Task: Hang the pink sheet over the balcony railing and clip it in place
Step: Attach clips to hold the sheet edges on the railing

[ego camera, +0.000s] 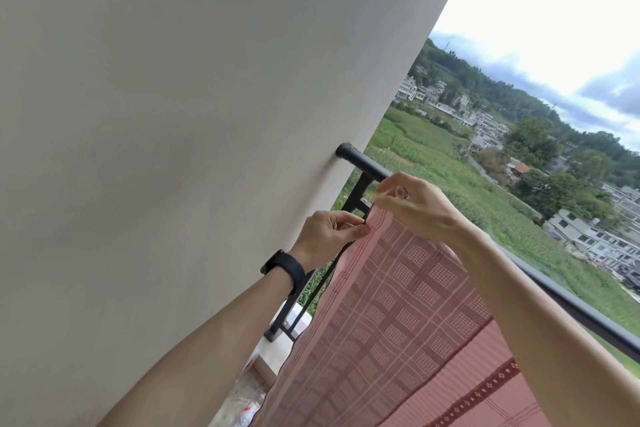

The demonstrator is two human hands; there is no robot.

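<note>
The pink checked sheet (398,315) hangs over the black balcony railing (367,163) near where the rail meets the wall. My left hand (329,232), with a black band on its wrist, pinches the sheet's left edge just below the rail. My right hand (415,208) rests on top of the rail over the sheet's top corner, its fingers curled round a small clear clip (401,192). Under my right forearm, that part of the rail is hidden.
A plain grey wall (173,114) fills the left, close beside my left arm. The rail (571,305) runs on to the lower right. Beyond it lie green fields and houses far below. Pale floor and a white bag (242,409) show beneath the sheet.
</note>
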